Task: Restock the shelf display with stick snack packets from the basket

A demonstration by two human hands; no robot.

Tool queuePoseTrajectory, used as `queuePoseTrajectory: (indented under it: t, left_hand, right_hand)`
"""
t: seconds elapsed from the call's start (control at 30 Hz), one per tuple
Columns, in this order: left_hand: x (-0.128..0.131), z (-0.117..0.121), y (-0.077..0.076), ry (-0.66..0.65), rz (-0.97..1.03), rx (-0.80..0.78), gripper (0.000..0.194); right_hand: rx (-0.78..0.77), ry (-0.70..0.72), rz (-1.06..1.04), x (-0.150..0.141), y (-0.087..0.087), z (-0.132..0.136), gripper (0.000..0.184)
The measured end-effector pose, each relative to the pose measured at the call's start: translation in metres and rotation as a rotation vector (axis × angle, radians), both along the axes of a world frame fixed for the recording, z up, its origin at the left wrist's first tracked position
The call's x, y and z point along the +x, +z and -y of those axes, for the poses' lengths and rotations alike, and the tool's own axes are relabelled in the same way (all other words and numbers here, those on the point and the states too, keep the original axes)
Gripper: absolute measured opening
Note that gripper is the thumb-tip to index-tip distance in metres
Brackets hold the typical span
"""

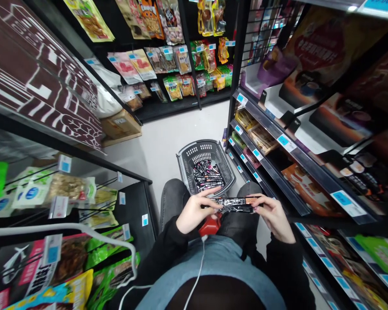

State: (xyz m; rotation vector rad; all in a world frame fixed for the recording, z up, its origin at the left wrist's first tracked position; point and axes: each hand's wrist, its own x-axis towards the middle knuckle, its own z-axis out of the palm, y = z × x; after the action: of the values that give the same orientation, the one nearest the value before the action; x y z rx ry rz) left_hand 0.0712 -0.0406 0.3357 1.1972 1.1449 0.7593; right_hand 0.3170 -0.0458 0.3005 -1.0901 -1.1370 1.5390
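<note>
Between my two hands, above my lap, stretch a few slim black stick packets (234, 202). My left hand (195, 209) pinches their left end with thumb and fingers. At the other end, the fingers and thumb of my right hand (271, 214) close on the packets near an orange-brown patch. Just beyond them on the floor stands a grey plastic shopping basket (226, 165). Several similar dark packets (208, 174) lie loose in a heap inside it. A red object (210, 224) with a white cable rests on my lap, under my left hand.
Store shelves (284, 142) with price tags rise close on my right. To the left hang bagged snacks (67, 187) on a dark rack. A cardboard box (121, 125) stands on the floor ahead left. Snack racks (168, 103) close off the far end.
</note>
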Motion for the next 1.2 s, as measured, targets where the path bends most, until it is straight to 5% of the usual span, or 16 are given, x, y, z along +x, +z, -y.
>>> queuePoseTrajectory:
  t: [0.13,0.3,0.47,0.67,0.87,1.07,1.2]
  left_hand:
    - [0.0,-0.001,0.004,0.004,-0.154,0.146,0.009]
    - [0.008,-0.001,-0.004,0.259,-0.237,0.197,0.02]
    - [0.006,-0.003,-0.016,0.412,-0.039,0.075,0.035]
    - [-0.007,-0.006,-0.016,0.239,0.32,-0.227,0.046]
    - [-0.019,-0.005,-0.016,0.061,0.451,-0.226,0.047]
    - [-0.016,-0.008,-0.013,-0.248,-0.162,0.045,0.039]
    - [0.007,-0.007,-0.01,-0.287,-0.377,0.28,0.027]
  right_hand:
    - [-0.062,-0.077,0.034,-0.011,0.001,0.001,0.016]
    - [-0.041,-0.194,0.092,-0.029,-0.001,-0.001,0.032]
    - [0.029,-0.249,0.059,-0.034,-0.003,-0.003,0.033]
    - [0.01,-0.279,-0.053,-0.03,-0.004,-0.002,0.029]
    - [-0.035,-0.264,-0.1,-0.021,0.001,-0.002,0.021]
    - [0.02,-0.121,0.023,-0.026,0.009,0.0,0.028]
    - [0.013,-0.057,0.077,-0.042,0.007,0.0,0.03]
